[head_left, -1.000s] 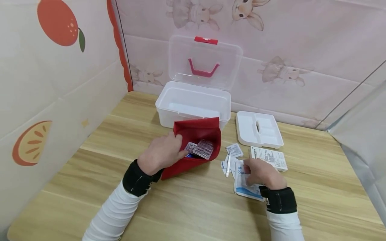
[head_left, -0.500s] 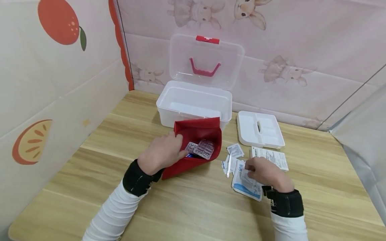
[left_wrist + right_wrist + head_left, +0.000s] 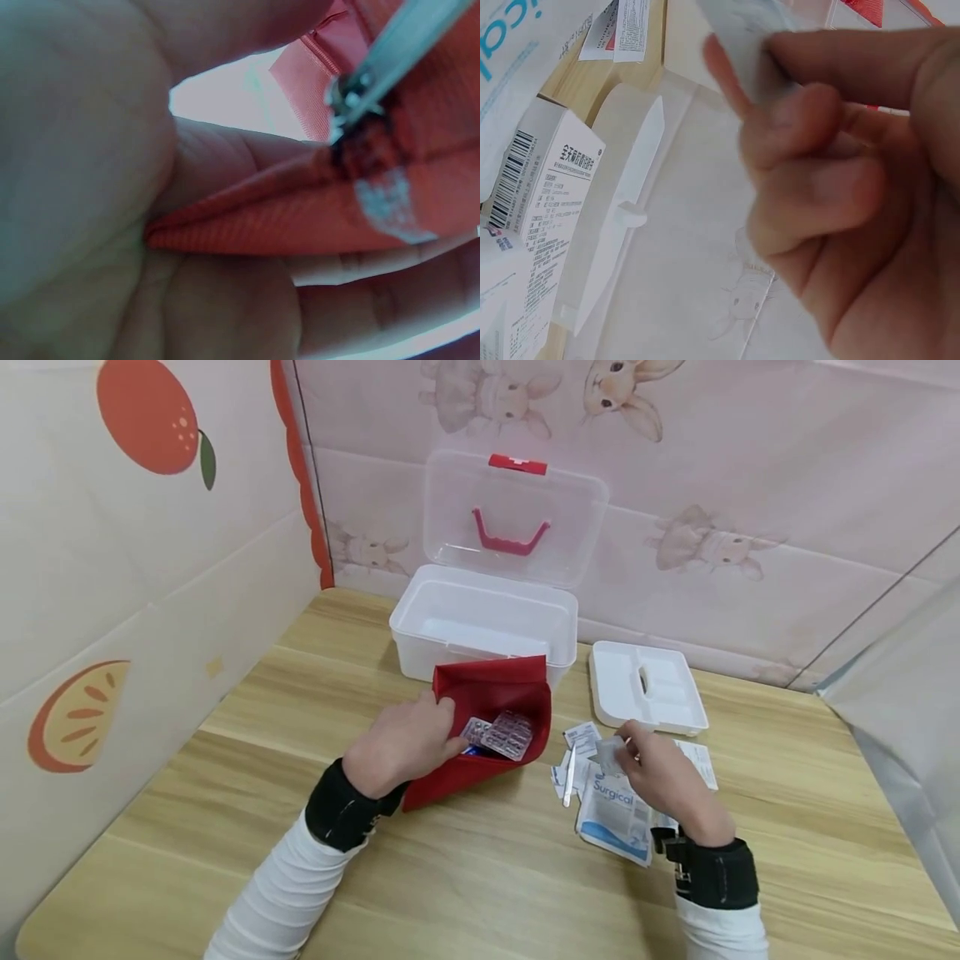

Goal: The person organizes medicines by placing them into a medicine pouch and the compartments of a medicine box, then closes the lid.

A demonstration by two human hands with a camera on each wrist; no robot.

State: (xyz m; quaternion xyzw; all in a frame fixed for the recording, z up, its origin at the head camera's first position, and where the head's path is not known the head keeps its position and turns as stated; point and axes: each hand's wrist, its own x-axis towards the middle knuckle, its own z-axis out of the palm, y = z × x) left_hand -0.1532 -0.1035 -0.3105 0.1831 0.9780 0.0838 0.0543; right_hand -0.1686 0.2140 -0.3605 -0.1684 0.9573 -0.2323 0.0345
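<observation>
My left hand [image 3: 401,739] grips the left edge of a red zippered pouch [image 3: 450,781], whose mouth gapes. Blister packs [image 3: 510,733] of pills and something blue lie inside it. In the left wrist view the pouch's corner [image 3: 300,217] sits between thumb and fingers, beside a metal zipper pull [image 3: 397,52]. Between thumb and index finger, my right hand [image 3: 667,781] pinches a small pale, flat packet [image 3: 610,755], raised over a white and blue packet marked "Surgical" [image 3: 615,818]. Metal tweezers [image 3: 570,777] lie left of that on several small sachets [image 3: 582,737].
Behind the pouch stands a clear plastic box [image 3: 420,647] with its lid [image 3: 517,485] up. A white divided tray [image 3: 615,685] lies right of it. The white printed carton [image 3: 699,762] is partly hidden by my right hand. Fabric walls border the table.
My right hand has lifted the small pale packet off the "Surgical" packet, which shifted slightly left and turned. The left hand keeps its grip on the pouch.
</observation>
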